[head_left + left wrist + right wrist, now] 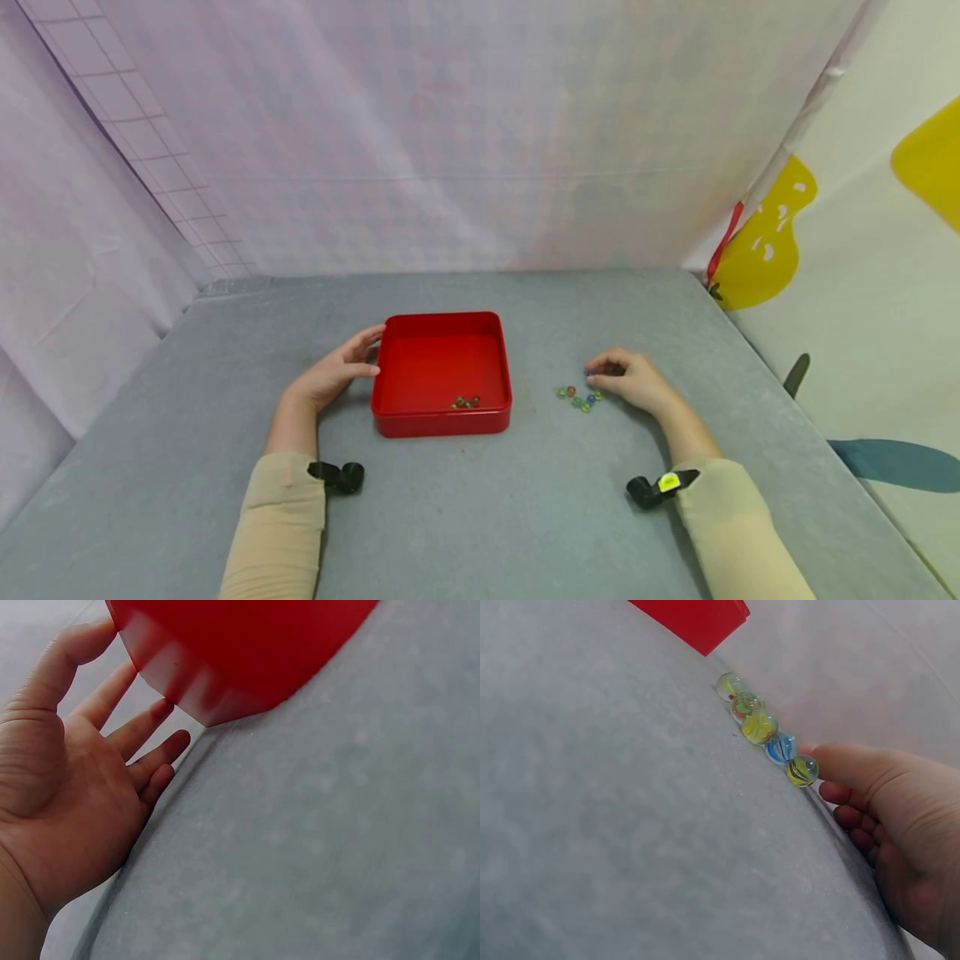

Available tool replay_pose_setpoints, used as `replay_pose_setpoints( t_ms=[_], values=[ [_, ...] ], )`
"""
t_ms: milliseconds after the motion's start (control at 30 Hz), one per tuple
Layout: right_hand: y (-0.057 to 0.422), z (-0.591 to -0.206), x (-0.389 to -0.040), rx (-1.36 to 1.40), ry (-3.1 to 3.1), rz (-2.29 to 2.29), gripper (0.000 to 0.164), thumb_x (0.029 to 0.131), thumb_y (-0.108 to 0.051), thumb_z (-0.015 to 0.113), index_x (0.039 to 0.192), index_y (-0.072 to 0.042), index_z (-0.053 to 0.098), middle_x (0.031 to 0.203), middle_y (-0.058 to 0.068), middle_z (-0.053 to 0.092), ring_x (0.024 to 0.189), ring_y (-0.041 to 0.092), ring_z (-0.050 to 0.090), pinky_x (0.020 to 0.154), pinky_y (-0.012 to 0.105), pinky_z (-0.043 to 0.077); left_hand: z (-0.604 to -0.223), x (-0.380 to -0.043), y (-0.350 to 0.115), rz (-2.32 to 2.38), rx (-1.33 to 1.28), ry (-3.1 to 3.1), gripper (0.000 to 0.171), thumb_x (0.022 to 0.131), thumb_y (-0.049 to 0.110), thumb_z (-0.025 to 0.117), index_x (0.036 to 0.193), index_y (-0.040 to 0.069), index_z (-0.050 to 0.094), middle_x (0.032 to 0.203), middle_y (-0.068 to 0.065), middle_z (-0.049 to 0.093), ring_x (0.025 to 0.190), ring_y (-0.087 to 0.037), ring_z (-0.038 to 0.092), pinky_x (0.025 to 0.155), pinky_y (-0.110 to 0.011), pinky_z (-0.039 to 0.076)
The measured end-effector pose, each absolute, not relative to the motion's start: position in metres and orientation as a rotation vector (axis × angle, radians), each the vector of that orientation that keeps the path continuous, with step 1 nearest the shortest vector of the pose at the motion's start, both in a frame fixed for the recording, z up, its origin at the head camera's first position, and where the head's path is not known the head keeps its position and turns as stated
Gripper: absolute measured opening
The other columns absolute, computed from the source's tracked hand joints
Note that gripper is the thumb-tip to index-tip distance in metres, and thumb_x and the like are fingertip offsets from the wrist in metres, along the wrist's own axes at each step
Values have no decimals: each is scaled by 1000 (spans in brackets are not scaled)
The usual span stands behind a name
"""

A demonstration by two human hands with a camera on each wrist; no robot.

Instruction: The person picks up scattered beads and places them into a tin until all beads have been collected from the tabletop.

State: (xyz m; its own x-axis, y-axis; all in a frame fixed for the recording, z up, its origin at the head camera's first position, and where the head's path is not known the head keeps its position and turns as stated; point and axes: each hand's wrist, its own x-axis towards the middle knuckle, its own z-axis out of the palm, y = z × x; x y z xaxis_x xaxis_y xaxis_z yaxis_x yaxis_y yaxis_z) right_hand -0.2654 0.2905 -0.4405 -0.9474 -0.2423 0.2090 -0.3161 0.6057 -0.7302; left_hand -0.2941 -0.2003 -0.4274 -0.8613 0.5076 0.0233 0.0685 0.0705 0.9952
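Observation:
A square red tray (442, 358) lies on the table, with several glass marbles (467, 402) in its near right part. My left hand (333, 371) touches the tray's left side with extended, spread fingers; in the left wrist view the thumb and fingertips (161, 709) meet the red wall. To the right of the tray, several glass marbles (577, 398), green, yellow, blue and orange, lie loose in a small group. My right hand (630, 379) is at their far right edge, thumb and forefinger pinching a small bluish marble (588, 374). In the right wrist view, marbles (759, 727) partly hide its fingertips.
A grey cloth covers the table (465, 517). Pale curtain (465, 142) hangs along the back edge, and a white patterned sheet (885, 350) borders the right side. Small black cameras (341, 477) are strapped at both wrists.

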Motion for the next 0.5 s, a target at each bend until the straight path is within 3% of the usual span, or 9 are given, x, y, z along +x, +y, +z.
replay_pose_setpoints(
  t_ms=[500],
  values=[
    [290,-441,-267,501,-2743,1227,20,83,-14,76,99,-3,72,90,6,64,82,18,56,73,30,43,-427,-294,-201,1846,561,2036,71,91,1,56,152,6,20,156,-15,18,140,-35,16,106,-57,19]
  ],
)
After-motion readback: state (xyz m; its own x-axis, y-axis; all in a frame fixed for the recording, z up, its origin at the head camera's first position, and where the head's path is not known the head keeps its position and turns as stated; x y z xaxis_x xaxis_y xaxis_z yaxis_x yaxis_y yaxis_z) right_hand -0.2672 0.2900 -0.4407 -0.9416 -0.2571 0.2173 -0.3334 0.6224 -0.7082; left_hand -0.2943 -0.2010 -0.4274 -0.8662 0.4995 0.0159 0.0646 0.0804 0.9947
